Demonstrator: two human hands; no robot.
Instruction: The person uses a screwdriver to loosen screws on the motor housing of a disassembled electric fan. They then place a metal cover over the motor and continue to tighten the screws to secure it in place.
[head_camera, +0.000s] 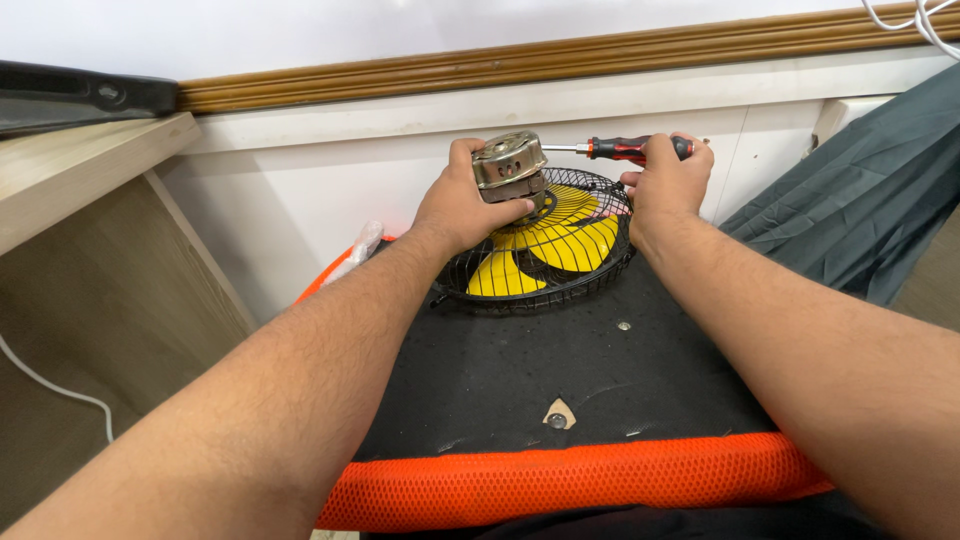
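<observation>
A small fan with yellow blades (560, 240) inside a black wire guard (590, 275) lies face down on a black padded surface (520, 370). Its round metal motor housing (508, 160) sticks up at the back. My left hand (462, 205) grips this motor from the left side. My right hand (668, 180) holds a screwdriver with a red and black handle (630, 149). The screwdriver lies level, its metal shaft pointing left with the tip at the motor's right side.
The black surface has an orange mesh edge (560, 480) near me and metal studs (557, 420). A wooden shelf (80, 170) stands at the left, a white wall panel (330, 180) behind, dark green cloth (860, 210) at the right, and white cables (60, 390) hang low left.
</observation>
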